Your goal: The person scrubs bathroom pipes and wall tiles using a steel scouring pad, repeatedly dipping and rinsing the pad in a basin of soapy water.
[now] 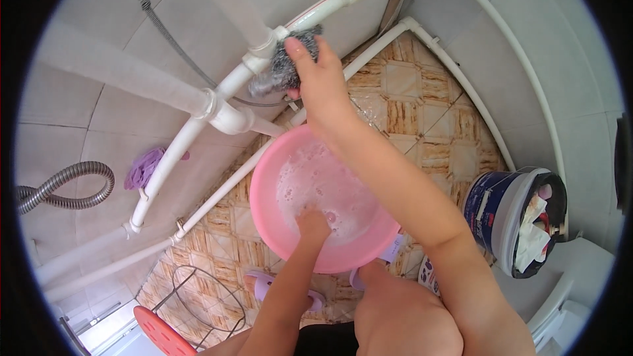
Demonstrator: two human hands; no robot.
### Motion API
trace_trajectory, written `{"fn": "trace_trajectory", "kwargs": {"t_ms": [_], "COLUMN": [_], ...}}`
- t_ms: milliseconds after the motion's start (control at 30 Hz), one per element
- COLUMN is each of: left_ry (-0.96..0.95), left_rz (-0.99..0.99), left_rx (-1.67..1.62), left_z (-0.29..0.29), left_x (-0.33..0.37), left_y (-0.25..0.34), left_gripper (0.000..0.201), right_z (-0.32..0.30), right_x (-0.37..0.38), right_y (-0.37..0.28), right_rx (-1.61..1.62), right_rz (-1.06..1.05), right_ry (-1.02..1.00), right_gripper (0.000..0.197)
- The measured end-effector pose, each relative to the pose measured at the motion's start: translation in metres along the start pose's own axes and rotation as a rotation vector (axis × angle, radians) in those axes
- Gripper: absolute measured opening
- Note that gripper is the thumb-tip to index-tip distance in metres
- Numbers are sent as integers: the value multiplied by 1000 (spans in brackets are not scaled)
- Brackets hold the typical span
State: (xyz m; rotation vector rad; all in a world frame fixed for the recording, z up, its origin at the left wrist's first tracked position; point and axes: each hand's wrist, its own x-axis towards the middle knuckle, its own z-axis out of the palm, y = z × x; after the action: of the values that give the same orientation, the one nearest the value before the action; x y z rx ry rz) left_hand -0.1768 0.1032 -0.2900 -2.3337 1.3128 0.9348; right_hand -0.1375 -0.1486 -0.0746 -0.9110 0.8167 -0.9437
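Note:
A pink plastic basin (pixel 260 214) stands on the floor in front of me, holding cloudy, sudsy water (pixel 339 188). My left hand (pixel 312 222) dips into that water near the basin's near side, its fingers hidden under the foam. Beyond the basin, my right hand (pixel 318 82) is raised to the white pipes along the wall. Its fingers are wrapped round a wet, mottled grey cloth (pixel 285 66), bunched up beside a pipe joint (pixel 256 62). Whether the cloth presses on the pipe or hangs just short of it, I cannot tell.
White pipes (pixel 231 118) run along the wall. A purple mesh puff (pixel 144 167) hangs near a metal hose (pixel 72 188) at left. A trash bucket (pixel 508 214) stands at right. A red-topped stool (pixel 161 333) is at lower left, and purple slippers (pixel 262 285) are on my feet.

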Motion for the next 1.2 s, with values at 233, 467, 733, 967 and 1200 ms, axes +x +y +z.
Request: {"fn": "trace_trajectory", "kwargs": {"t_ms": [233, 467, 733, 967, 1200], "left_ry": [-29, -81, -58, -120, -17], "left_rz": [-25, 26, -7, -27, -41], "left_rx": [-22, 92, 41, 3, -42], "left_z": [-12, -8, -5, -11, -13], "left_x": [2, 1, 1, 1, -4], "left_y": [10, 3, 4, 9, 8], "left_gripper": [51, 43, 33, 40, 66], "right_z": [-35, -41, -94, -52, -32], "right_x": [47, 27, 87, 82, 61], "right_y": [-37, -18, -75, -51, -55], "right_rx": [364, -91, -434, -927, -1042], "right_rz": [121, 99, -588, -1068, -1307], "right_ry": [78, -198, 139, 402, -71], "right_gripper": [36, 62, 45, 31, 28]}}
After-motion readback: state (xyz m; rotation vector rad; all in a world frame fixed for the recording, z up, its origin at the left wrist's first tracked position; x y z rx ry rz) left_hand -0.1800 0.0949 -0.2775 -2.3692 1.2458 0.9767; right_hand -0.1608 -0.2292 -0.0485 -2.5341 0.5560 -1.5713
